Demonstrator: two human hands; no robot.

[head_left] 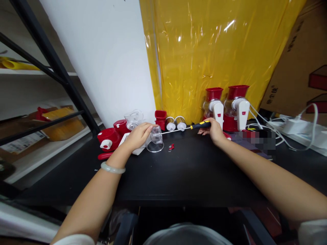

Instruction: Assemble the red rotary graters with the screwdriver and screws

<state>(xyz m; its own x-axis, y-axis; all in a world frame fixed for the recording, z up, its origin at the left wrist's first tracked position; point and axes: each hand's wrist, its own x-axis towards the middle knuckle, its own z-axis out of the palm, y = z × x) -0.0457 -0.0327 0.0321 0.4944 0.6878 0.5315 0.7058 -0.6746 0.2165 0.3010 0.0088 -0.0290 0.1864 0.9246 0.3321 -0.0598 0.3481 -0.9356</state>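
Note:
My left hand (139,135) is closed over a clear plastic housing (155,141) that lies on its side on the black table (189,170), next to a white part. My right hand (214,131) grips a screwdriver (189,128) by its black and yellow handle; the long metal shaft points left and its tip reaches into the clear housing. A few small red and metal bits (171,147) lie on the table just right of the housing. A pale bangle sits on my left wrist.
Red and white appliance parts (109,139) lie at the left. Two metal drums (175,123), a red cup (160,118) and two assembled red and white machines (230,107) stand at the back before a yellow plastic sheet. White cables and a power strip (296,131) lie at right.

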